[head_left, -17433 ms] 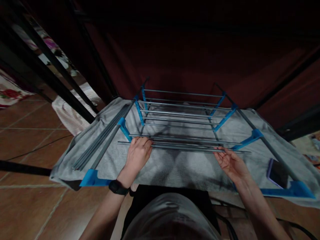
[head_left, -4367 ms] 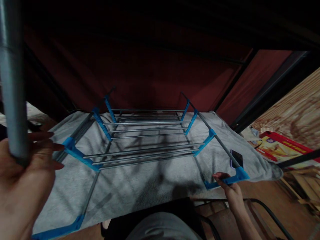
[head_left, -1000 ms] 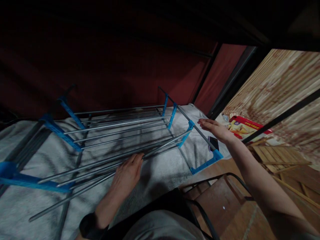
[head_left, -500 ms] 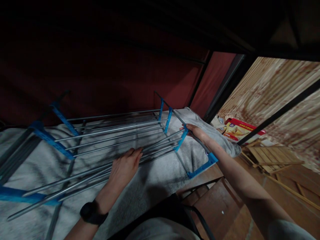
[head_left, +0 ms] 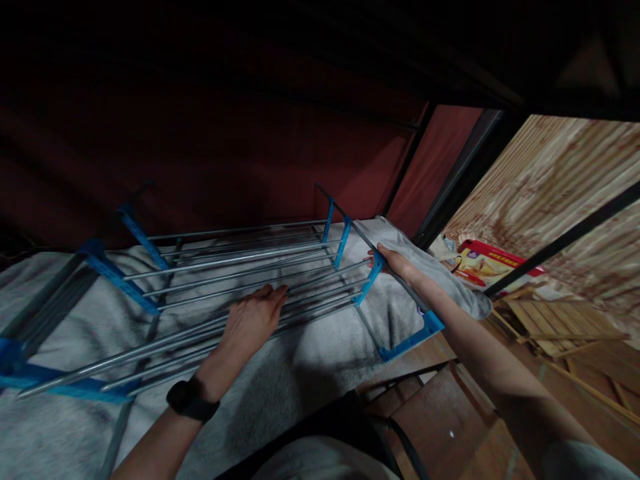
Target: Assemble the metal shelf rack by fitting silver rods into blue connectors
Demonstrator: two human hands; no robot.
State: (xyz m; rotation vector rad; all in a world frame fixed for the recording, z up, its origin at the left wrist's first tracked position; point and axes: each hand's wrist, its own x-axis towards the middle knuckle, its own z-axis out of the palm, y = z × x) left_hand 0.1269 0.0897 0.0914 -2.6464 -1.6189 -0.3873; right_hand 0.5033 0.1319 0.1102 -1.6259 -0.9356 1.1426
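A rack of grey metal rods (head_left: 235, 257) and blue plastic connectors lies flat on a grey towel (head_left: 280, 373). My left hand (head_left: 250, 320) rests palm down on the nearest group of rods, fingers together on them; a black watch is on that wrist. My right hand (head_left: 395, 263) reaches to the rack's right side and grips the grey side tube next to a blue connector (head_left: 369, 283), where the near rods end. Whether the rod ends sit in the connector is too dark to tell.
A second blue bracket (head_left: 413, 337) lies at the towel's right edge. A red and yellow box (head_left: 495, 267) and wooden slats (head_left: 555, 313) lie on the floor at the right. Dark red fabric and black frame bars rise behind. A dark chair frame stands by my knees.
My right hand came down from above the side tube and closed on it by the blue connector. My left hand slid slightly up along the near rods, which now lie closer together.
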